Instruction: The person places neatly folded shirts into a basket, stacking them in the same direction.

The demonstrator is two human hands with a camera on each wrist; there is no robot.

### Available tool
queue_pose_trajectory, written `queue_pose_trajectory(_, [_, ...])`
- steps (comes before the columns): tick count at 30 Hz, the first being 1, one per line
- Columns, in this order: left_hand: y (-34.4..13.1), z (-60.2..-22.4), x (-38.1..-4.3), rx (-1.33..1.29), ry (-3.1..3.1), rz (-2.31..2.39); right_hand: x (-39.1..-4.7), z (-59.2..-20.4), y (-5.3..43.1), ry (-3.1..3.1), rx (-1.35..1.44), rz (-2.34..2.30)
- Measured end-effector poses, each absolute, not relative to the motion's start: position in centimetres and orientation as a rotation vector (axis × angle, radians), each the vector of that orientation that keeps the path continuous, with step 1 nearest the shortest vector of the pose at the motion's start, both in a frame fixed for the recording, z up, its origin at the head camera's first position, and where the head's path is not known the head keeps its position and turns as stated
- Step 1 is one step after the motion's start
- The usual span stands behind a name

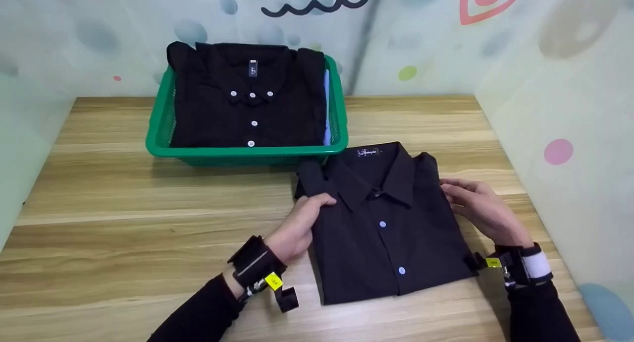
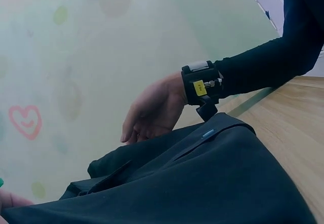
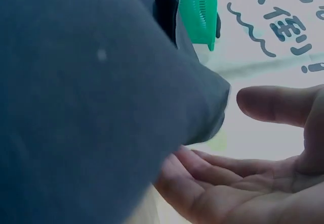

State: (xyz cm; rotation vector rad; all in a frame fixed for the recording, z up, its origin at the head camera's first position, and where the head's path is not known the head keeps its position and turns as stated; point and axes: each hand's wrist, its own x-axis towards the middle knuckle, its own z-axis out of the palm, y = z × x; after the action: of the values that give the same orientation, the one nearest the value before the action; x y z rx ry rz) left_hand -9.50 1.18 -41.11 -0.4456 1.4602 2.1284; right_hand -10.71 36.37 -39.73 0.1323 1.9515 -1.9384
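Note:
A folded black button-up shirt (image 1: 356, 243) lies on the wooden table, its collar pointing away from me and its front buttons facing up. My left hand (image 1: 295, 228) grips its left edge near the shoulder, thumb on top and the other fingers hidden by the cloth. At the opposite edge is my right hand (image 1: 483, 210). In the right wrist view, that hand's fingers (image 3: 202, 176) reach under the shirt's edge (image 3: 126, 102), while the thumb stands apart from the fabric. The left wrist view shows the shirt (image 2: 167, 183) slightly raised and my right hand (image 2: 158, 110) beyond it.
A green plastic basket (image 1: 247, 152) stands at the back, left of the shirt's collar. Inside lies another folded black shirt (image 1: 213, 119) with white buttons, and a light blue edge (image 1: 327, 109) shows beside it. Patterned walls border the wooden table (image 1: 124, 223).

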Motion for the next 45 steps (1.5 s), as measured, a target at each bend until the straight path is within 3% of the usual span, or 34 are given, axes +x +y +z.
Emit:
queue_pose_trajectory(23, [0.8, -40.9, -9.4, -0.361, 1.306, 2.101, -10.4, -41.1, 34.0, 1.487, 0.146, -1.934])
queue_pose_trajectory(45, [0.8, -41.1, -9.5, -0.335, 1.316, 2.091, -10.0, -41.5, 33.2, 1.535, 0.241, -1.905])
